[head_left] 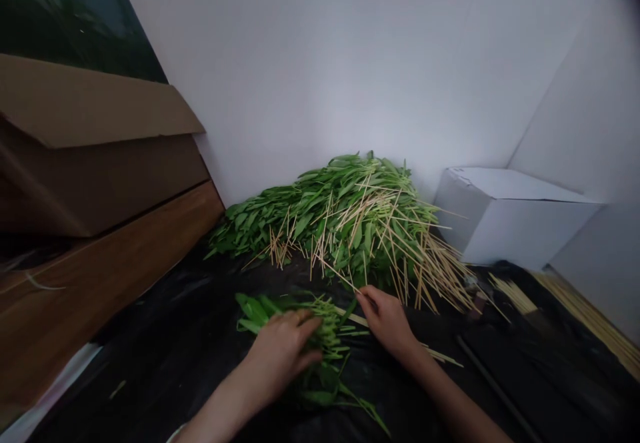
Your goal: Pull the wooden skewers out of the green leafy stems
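Observation:
My left hand (285,341) reaches over a small heap of green leafy stems (327,326) on the black sheet. Its thumb and fingers are apart and slightly blurred, and it hides part of the heap. Just to the right, my right hand (385,316) pinches a thin wooden stick (343,277) that points up and left. Beyond both hands a large pile of leafy greens (320,193) lies against the wall. Many pale sticks (425,249) poke out of it toward me, with stems fixed on them.
Black plastic sheeting (165,363) covers the floor. An open cardboard box (110,176) stands at left on a wooden surface (130,249). A white box (520,216) sits at back right, near bundles of loose sticks (515,294). A dark flat object (540,369) lies at lower right.

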Demonstrator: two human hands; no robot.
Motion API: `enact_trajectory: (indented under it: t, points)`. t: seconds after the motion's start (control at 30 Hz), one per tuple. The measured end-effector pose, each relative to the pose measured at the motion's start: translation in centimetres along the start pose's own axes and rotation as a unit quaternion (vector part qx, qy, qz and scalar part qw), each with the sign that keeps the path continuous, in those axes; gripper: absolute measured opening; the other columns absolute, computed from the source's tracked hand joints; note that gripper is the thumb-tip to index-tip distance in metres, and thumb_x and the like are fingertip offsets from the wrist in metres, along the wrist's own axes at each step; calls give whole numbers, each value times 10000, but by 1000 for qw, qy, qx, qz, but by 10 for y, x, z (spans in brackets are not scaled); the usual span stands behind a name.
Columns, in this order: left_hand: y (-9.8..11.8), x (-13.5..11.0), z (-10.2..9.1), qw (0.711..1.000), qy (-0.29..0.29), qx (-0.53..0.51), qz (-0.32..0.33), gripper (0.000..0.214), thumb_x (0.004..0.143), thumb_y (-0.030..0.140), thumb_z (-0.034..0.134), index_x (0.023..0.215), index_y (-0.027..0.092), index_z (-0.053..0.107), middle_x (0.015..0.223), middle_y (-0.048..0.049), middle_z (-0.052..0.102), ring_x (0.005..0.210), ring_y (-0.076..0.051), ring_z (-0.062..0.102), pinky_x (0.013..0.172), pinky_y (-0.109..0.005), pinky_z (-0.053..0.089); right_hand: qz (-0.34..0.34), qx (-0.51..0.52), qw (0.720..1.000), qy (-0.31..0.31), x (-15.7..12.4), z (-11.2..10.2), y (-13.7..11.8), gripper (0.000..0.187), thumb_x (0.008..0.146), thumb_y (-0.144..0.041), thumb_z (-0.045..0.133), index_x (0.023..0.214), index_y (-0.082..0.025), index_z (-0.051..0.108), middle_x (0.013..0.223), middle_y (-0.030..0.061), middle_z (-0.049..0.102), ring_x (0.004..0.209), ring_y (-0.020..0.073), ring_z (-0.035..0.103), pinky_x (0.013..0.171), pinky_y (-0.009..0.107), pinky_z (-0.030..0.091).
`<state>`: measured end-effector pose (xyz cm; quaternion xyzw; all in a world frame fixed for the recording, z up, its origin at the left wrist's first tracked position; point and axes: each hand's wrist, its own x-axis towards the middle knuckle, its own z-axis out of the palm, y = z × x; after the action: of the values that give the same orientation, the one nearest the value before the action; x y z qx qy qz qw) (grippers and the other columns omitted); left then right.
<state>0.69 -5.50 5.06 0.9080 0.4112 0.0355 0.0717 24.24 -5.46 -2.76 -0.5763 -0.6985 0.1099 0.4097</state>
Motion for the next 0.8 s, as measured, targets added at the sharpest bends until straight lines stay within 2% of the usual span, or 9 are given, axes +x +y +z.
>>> enact_trajectory:
  t: [0.03,0.1,0.2,0.27,0.37,0.47,0.6,0.7,0.8]
  points:
    - [-2,-6,-2,999,-19,-43,23,455,796,378,637,1233,281,563,1272,-67,583,1109,-268,571,922,-395,453,-1,-2,1000,2,0,0,2,269,929,-305,377,820,-202,601,704,10,620,644,138,579,603,219,391]
    - [-9,-13,-11,992,-15,-121,43,405,840,437,568,1219,292,575,1273,-43,585,1121,-223,568,944,-342,446,-4,-7,1000,2,-2,2,4,271,932,-303,374,825,-202,602,709,11,627,649,139,586,613,220,403]
    - [-23,-1,-24,983,62,-173,12,297,908,380,465,1069,239,670,1086,-45,671,984,-180,619,880,-283,462,-14,-20,1000,-1,-5,4,8,280,942,-308,365,836,-205,603,736,17,643,687,146,611,653,225,421]
    - [-30,19,-24,978,98,-186,-7,263,893,335,488,952,203,709,951,-45,693,877,-168,630,811,-260,469,-21,-30,999,-2,-8,5,10,278,948,-307,360,875,-209,609,789,27,665,741,157,633,690,235,428]
    - [-34,48,-6,973,78,-216,2,197,845,286,556,868,184,723,864,-28,693,810,-154,623,759,-240,458,-33,-65,997,10,-12,6,11,266,954,-288,358,1040,-212,598,918,47,695,811,175,657,720,249,438]
    - [-31,62,19,969,55,-239,28,153,815,259,597,857,191,727,845,-13,680,808,-145,612,744,-228,441,-60,-135,989,26,-14,7,12,289,963,-256,342,1154,-196,550,984,59,701,807,175,668,706,250,444]
    - [-26,60,40,976,46,-208,45,111,767,259,663,846,215,727,791,2,633,768,-139,585,692,-222,417,-93,-184,978,25,-15,10,11,284,971,-229,321,1136,-176,545,959,69,704,779,172,669,678,249,442]
    - [-25,56,47,987,56,-147,43,140,738,241,690,875,232,716,832,-3,619,829,-160,570,745,-245,409,-111,-183,977,20,-16,12,8,280,973,-215,310,1119,-173,545,927,70,703,777,168,668,676,249,441]
    - [-25,55,51,990,79,-114,15,108,732,218,685,839,214,702,876,-21,608,885,-182,555,786,-270,406,-117,-174,978,10,-17,12,4,271,973,-207,303,1074,-186,554,860,54,691,764,155,659,677,238,435]
